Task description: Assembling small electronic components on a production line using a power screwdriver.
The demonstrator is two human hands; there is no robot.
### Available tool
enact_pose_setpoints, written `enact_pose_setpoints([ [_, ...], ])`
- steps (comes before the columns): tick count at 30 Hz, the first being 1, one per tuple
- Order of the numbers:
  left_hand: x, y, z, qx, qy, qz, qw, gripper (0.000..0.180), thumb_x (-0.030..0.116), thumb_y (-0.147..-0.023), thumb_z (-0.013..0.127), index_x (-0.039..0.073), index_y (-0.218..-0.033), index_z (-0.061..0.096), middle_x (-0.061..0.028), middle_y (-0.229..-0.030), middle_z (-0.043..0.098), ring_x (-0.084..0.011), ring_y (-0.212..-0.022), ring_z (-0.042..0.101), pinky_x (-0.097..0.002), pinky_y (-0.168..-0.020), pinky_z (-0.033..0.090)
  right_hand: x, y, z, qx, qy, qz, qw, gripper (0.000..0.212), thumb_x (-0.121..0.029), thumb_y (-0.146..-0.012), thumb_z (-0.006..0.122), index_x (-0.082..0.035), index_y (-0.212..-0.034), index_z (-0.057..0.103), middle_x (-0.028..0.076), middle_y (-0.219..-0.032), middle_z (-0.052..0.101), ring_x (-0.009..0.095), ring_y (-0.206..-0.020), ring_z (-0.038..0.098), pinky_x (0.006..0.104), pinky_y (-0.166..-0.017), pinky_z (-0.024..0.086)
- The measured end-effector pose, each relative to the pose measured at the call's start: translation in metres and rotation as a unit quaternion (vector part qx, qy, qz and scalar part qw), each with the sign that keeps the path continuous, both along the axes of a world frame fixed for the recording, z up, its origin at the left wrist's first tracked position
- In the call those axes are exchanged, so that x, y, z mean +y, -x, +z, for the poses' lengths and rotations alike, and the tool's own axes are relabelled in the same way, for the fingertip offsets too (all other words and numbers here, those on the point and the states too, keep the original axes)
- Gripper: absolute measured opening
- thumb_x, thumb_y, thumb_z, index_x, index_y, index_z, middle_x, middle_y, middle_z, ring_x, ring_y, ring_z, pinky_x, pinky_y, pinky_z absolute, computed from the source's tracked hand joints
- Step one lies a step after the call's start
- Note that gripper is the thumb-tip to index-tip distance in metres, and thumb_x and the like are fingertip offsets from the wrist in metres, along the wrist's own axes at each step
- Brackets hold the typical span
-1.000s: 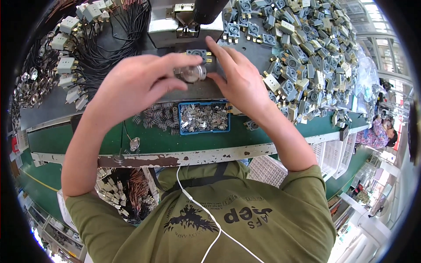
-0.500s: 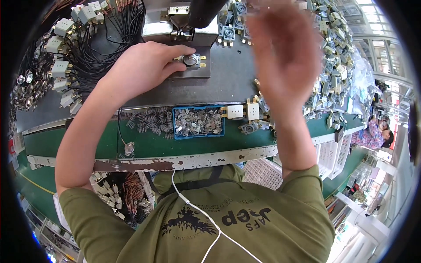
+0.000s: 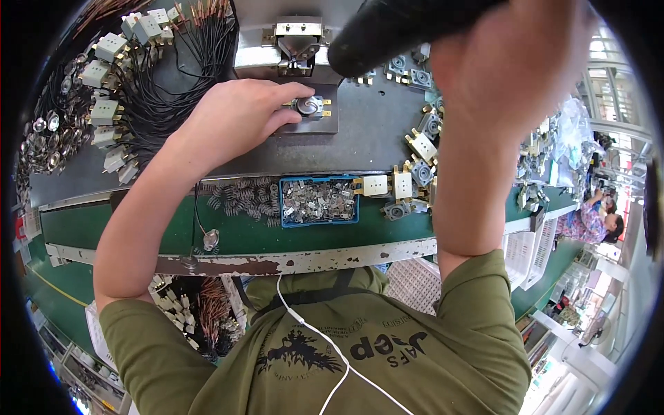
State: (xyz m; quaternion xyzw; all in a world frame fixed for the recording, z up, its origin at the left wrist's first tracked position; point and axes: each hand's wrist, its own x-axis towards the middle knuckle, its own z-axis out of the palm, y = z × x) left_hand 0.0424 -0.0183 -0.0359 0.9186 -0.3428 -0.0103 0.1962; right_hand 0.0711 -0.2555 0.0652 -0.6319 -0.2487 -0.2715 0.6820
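My left hand (image 3: 242, 111) pinches a small switch-like part (image 3: 308, 106) with a round metal top and brass tabs. The part rests on a flat metal block (image 3: 321, 126) just in front of the press head (image 3: 299, 48). At the upper right, my right hand (image 3: 512, 66) is raised and blurred, closed around a thick black lever handle (image 3: 401, 31); its fingertips are mostly hidden. The handle slants across above the bench, its rounded end close to the press head.
A blue tray (image 3: 319, 200) of small metal pieces sits by loose springs (image 3: 242, 197). Black wires with white connectors (image 3: 111, 47) crowd the left. Grey and white switch parts (image 3: 423, 146) pile up at right. A person (image 3: 588, 220) sits farther right.
My right hand has moved up and right onto the black handle, which has swung toward the right. My left hand keeps its pinch on the part; the whole view has shifted slightly.
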Motion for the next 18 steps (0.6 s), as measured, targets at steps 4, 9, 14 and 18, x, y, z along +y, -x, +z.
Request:
enact_pose_setpoints([
  [4,0.001,0.003,-0.001,-0.011,0.001,0.003,1.000,0.033,0.033,-0.098,0.065,0.017,-0.127,0.066,-0.0097,-0.097,0.076,-0.0308,-0.091,0.073,-0.0425,-0.075,0.059,0.013,0.014,0.009,0.009,-0.011,-0.008,1.000,0.013,-0.001,-0.096,0.065,0.002,-0.108,0.061,0.012,-0.100,0.071,0.015,-0.075,0.067,0.0295,-0.064,0.053],
  [9,-0.006,0.004,0.013,0.059,-0.037,0.022,0.997,0.038,0.029,-0.096,0.068,0.017,-0.133,0.065,-0.0117,-0.099,0.074,-0.0324,-0.094,0.071,-0.0437,-0.080,0.058,0.059,0.010,0.017,0.005,-0.025,-0.009,1.000,0.017,-0.002,-0.097,0.064,0.004,-0.112,0.060,0.015,-0.099,0.071,0.016,-0.073,0.068,0.0293,-0.064,0.055],
  [14,-0.005,0.006,0.015,0.077,-0.042,0.033,0.996,0.039,0.031,-0.097,0.068,0.017,-0.133,0.064,-0.0112,-0.097,0.074,-0.0318,-0.092,0.072,-0.0442,-0.078,0.058,0.078,0.001,0.011,0.030,-0.093,-0.015,0.995,0.011,0.001,-0.096,0.064,0.004,-0.106,0.059,0.013,-0.085,0.071,0.013,-0.056,0.062,0.0262,-0.052,0.049],
  [18,-0.006,0.005,0.012,0.052,-0.041,0.030,0.997,0.035,0.035,-0.099,0.064,0.019,-0.130,0.063,-0.0099,-0.094,0.074,-0.0316,-0.092,0.073,-0.0444,-0.076,0.059,0.080,-0.002,0.009,-0.023,-0.175,0.110,0.978,0.022,0.003,-0.095,0.064,0.002,-0.114,0.053,0.014,-0.091,0.071,0.014,-0.059,0.064,0.0268,-0.054,0.051],
])
